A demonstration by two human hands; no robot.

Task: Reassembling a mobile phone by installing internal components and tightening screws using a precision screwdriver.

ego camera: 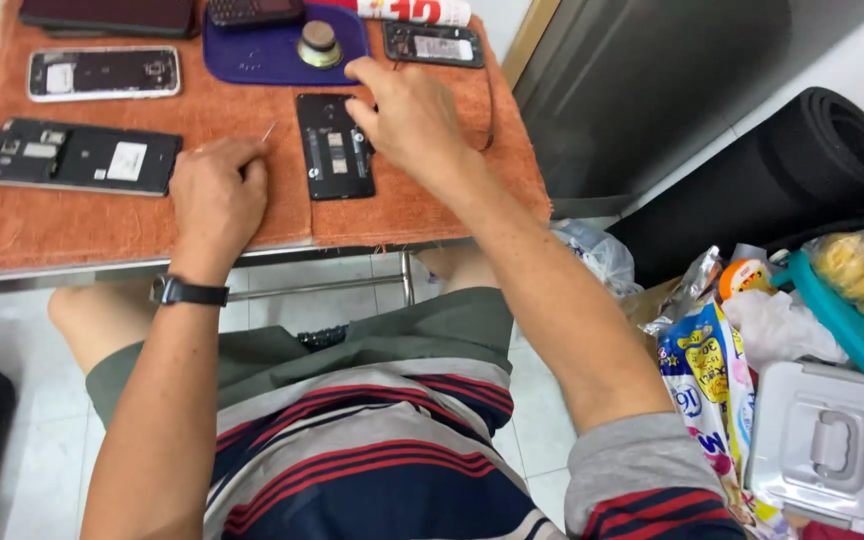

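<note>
An opened black phone (334,147) with its back cover off lies on the orange cloth (252,215) in the middle of the table. My right hand (402,115) rests over the phone's upper right edge, fingers curled, touching it. My left hand (218,195) is closed around a thin metal tool (268,131) whose tip points up toward the phone's left side. A black watch (188,292) sits on my left wrist.
Two more opened phones (80,156) (104,73) lie at the left. A blue mat (272,48) with a round brass piece (319,44) sits at the back, another phone body (434,45) beside it. A rolled black mat (792,170), bags and a plastic box (827,445) stand at the right.
</note>
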